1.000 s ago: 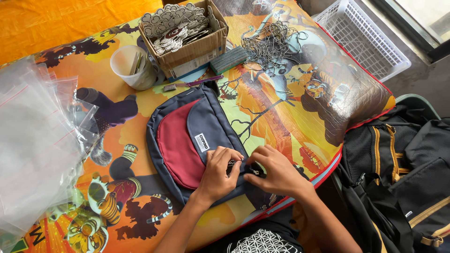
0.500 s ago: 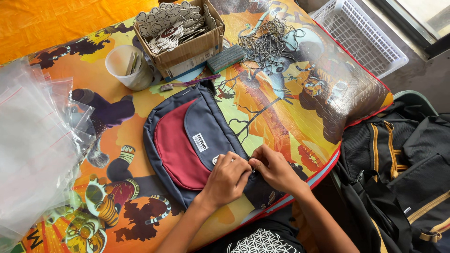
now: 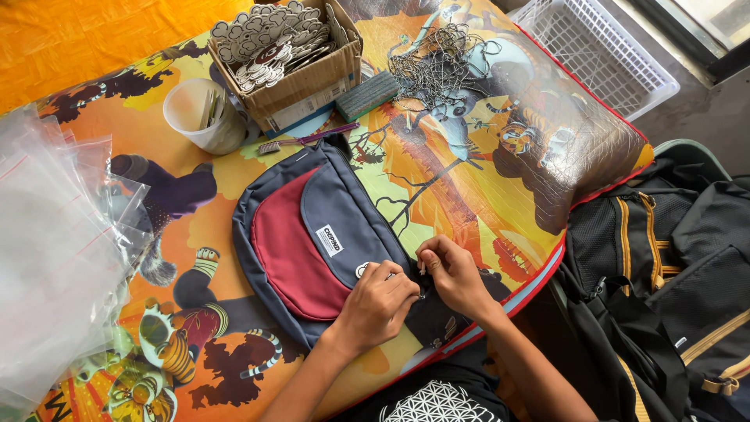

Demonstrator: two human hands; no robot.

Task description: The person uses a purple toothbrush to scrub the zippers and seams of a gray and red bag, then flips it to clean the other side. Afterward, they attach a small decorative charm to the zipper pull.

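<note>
A person's two hands work at the near edge of a navy and maroon bag [image 3: 312,242] that lies flat on a table covered with a bright cartoon-print cloth [image 3: 469,180]. The left hand [image 3: 379,303] rests on the bag's lower right corner, fingers curled down against the fabric beside a small round tag [image 3: 362,270]; whether it grips anything cannot be told. The right hand [image 3: 453,272], just beside it, has its fingertips pinched together on something too small to make out. Beyond the bag stand a cardboard box of cut-out tags [image 3: 285,59] and a white plastic cup [image 3: 199,116], with a tangle of thin chains [image 3: 441,66] to the box's right. Clear plastic sleeves [image 3: 55,250] are heaped left of the bag; black backpacks [image 3: 664,266] lie to its right.
</note>
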